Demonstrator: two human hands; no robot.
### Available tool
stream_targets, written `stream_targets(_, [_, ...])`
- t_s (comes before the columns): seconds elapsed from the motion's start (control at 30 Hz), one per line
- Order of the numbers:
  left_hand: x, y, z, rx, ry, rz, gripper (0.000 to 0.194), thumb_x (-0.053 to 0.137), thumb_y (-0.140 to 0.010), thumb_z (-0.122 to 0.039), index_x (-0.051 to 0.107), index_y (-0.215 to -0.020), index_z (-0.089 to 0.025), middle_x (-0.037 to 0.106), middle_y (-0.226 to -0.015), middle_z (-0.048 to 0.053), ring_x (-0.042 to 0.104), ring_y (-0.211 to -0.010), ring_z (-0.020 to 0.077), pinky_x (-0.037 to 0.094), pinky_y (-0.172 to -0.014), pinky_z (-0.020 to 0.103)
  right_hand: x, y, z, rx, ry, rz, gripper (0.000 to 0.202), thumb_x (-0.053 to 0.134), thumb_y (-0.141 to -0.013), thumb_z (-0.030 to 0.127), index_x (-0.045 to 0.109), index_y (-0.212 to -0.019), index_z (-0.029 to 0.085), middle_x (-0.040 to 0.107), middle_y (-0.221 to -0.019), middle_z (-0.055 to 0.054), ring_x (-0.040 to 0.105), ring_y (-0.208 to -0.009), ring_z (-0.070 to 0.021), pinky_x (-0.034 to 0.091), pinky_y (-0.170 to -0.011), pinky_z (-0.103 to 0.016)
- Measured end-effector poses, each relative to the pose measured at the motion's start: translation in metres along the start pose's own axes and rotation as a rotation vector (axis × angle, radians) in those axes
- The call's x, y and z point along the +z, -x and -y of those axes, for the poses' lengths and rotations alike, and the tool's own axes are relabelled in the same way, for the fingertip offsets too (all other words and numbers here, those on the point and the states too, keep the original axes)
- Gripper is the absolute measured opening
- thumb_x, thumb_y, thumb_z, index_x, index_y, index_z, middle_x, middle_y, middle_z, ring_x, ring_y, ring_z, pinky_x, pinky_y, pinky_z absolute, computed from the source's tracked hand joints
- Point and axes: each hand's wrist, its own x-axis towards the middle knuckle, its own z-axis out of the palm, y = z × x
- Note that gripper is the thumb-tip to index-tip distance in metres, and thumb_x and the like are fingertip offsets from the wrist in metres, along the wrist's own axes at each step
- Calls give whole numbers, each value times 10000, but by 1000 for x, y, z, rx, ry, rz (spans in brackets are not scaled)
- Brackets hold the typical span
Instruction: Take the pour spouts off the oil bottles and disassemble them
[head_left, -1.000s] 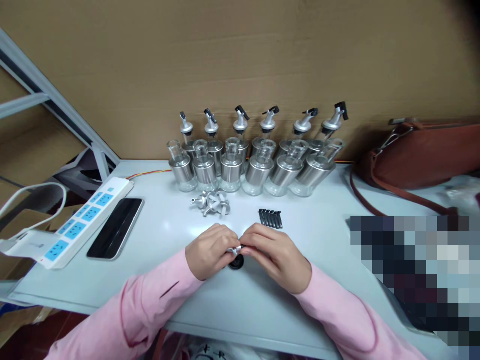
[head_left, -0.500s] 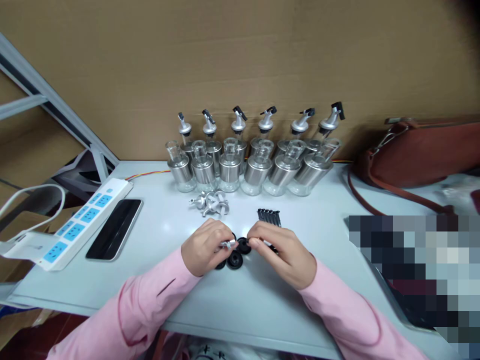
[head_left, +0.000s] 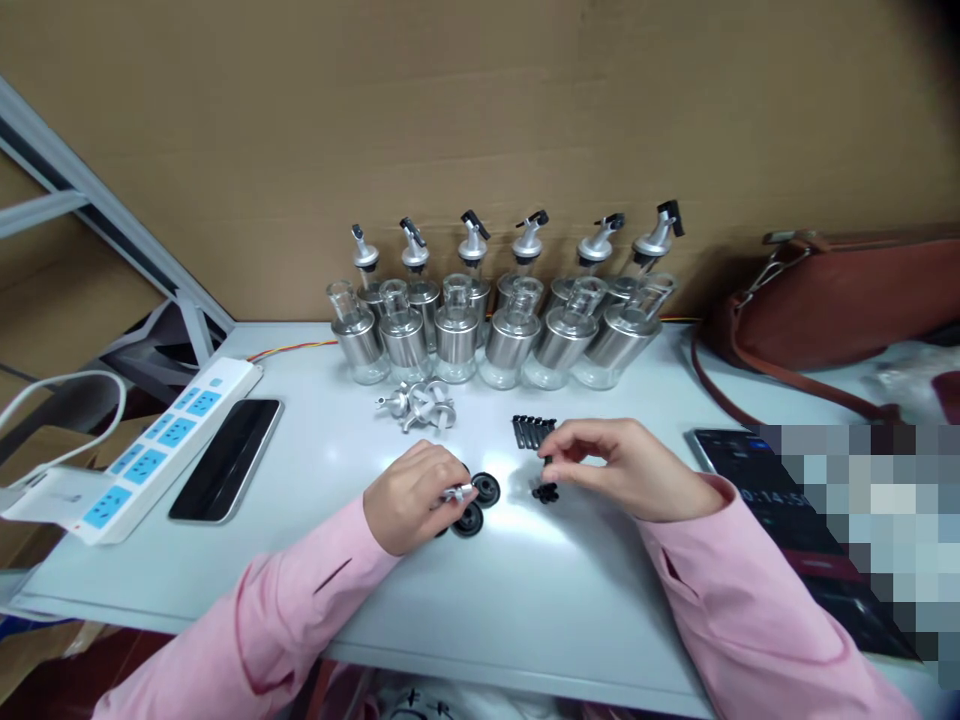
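My left hand (head_left: 415, 497) is closed on a small silver pourer part (head_left: 456, 492), above some round black discs (head_left: 486, 489). To the right, my right hand (head_left: 600, 462) pinches a small black piece (head_left: 547, 464) over a little cluster of black pieces (head_left: 546, 493). Several slim black levers (head_left: 533, 432) lie in a row just behind that hand. A pile of silver pourer tops (head_left: 420, 405) rests behind my left hand.
Open glass-and-steel bottles (head_left: 514, 342) stand in a row, with spouted bottles (head_left: 473, 245) behind. At left are a power strip (head_left: 174, 432) and a phone (head_left: 227, 460). A brown bag (head_left: 847, 305) and a dark tablet (head_left: 787, 520) are at right.
My right hand has moved right, away from my left hand, to the small black cluster. My left hand stays almost in place with the silver part. The view has shifted slightly.
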Motion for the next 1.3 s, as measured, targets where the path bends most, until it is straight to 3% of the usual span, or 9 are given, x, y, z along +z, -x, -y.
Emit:
stream_targets(0.13, [0, -1, -1, 4, 10, 6, 69, 493, -836, -110, 452, -865, -156, 544, -658, 16, 482, -594, 117, 425, -577, 252, -4, 2, -3, 81, 105, 119, 198, 634, -666, 304, 487, -623, 178, 520, -551, 36, 474, -514, -94, 400, -495, -213])
stream_targets(0.27, [1, 0, -1, 2, 7, 9, 63, 490, -836, -116, 455, -866, -159, 549, -661, 17, 482, -594, 117, 428, -575, 250, -7, 4, -7, 185, 212, 207, 51, 580, -647, 152, 534, -642, 173, 502, -537, 47, 458, -508, -87, 379, -500, -206])
stream_targets(0.4, [1, 0, 0, -1, -3, 8, 58, 482, -838, -119, 455, -864, -163, 551, -668, 19, 483, -601, 118, 433, -573, 249, -4, 5, -10, 272, 244, 254, 124, 568, -586, 68, 587, -650, 172, 539, -540, 41, 492, -505, -98, 403, -498, -212])
stream_targets(0.7, [2, 1, 0, -1, -3, 17, 53, 479, -842, -127, 454, -871, -165, 548, -672, 17, 480, -601, 116, 436, -577, 250, 3, 6, -9, 169, 328, 219, 287, 589, -552, 47, 654, -803, 171, 550, -578, 30, 499, -500, -102, 421, -488, -220])
stream_targets(0.97, [2, 2, 0, -2, 11, 14, 80, 495, -826, -105, 455, -869, -159, 549, -672, 22, 479, -603, 120, 432, -579, 254, 3, 5, -5, 161, 336, 201, 178, 515, -548, 47, 612, -628, 173, 541, -541, 29, 479, -479, -103, 390, -463, -212])
stream_targets(1.3, [2, 1, 0, 5, 7, 16, 77, 501, -824, -104, 455, -864, -152, 545, -663, 27, 473, -593, 123, 426, -569, 253, 2, 4, -5, 158, 365, 232, 152, 491, -559, 32, 475, -587, 180, 454, -523, 56, 395, -487, -82, 323, -469, -202])
